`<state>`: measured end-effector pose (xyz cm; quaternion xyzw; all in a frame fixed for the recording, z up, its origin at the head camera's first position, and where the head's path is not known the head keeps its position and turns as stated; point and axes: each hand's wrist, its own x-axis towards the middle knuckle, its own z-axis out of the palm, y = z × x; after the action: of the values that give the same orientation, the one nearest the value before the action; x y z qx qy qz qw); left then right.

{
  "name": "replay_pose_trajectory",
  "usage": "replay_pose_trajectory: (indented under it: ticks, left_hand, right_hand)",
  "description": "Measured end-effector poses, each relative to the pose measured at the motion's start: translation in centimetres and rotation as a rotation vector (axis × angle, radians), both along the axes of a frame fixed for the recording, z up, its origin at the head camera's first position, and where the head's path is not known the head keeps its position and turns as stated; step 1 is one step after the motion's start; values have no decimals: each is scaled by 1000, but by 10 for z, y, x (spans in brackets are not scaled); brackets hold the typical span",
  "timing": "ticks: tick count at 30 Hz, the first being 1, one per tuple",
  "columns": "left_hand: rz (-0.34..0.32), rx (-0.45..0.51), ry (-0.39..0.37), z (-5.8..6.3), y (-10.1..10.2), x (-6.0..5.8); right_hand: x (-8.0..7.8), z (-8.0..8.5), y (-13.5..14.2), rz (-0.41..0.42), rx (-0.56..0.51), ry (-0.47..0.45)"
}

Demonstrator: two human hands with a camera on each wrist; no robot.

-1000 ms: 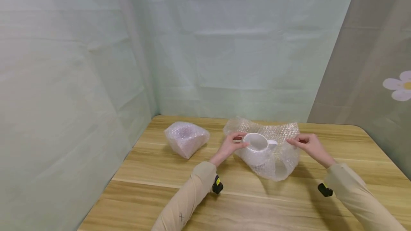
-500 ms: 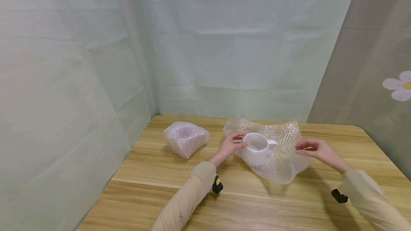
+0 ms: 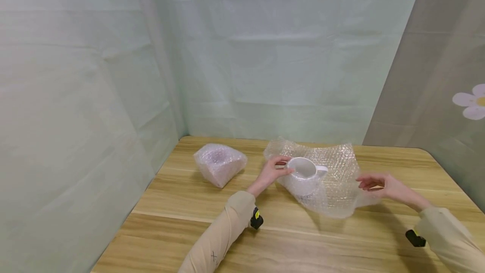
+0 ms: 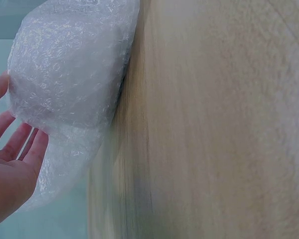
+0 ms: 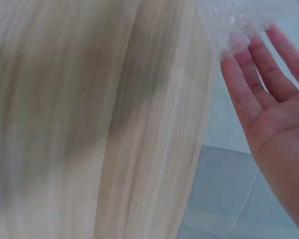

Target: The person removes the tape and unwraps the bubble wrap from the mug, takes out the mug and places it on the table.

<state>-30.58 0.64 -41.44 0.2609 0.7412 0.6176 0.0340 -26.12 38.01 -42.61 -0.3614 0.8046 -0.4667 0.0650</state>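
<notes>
A white mug (image 3: 302, 174) stands with its rim up and its handle to the right, its lower body covered by a sheet of bubble wrap (image 3: 337, 199). My left hand (image 3: 269, 172) holds the mug at the left of its rim, thumb in front and fingers behind. In the left wrist view, the fingers of the left hand (image 4: 17, 159) lie along the bubble wrap (image 4: 65, 69) that covers the mug's side. At the sheet's right edge is my right hand (image 3: 384, 186), fingers loosely extended. The right wrist view has its fingertips (image 5: 227, 56) touching the bubble wrap (image 5: 254, 15).
A bubble-wrapped bundle (image 3: 219, 163) rests at the left back of the wooden table (image 3: 182, 214). Pale cloth walls (image 3: 265, 75) rise behind and to the left. A small black device (image 3: 256, 219) sits at my left wrist, another (image 3: 415, 238) at the right.
My right hand has moved right and slightly toward me, from beside the mug handle to the sheet's edge. The rolled right side of the bubble wrap has spread out. The left hand stays put.
</notes>
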Motion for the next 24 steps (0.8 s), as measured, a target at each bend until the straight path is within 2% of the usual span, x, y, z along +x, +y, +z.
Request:
replay_pose_trajectory:
  ticks: [8, 13, 18, 24]
  left_hand:
    - [-5, 2, -1, -1, 0, -1]
    - [-5, 0, -12, -1, 0, -2]
    - [2, 2, -26, -1, 0, -2]
    - [14, -3, -34, 0, 0, -1]
  right_hand:
    - [5, -4, 7, 47, 35, -123]
    - [9, 0, 7, 47, 152, -188]
    - [15, -2, 5, 23, 256, -154]
    - [18, -11, 10, 109, 153, -108]
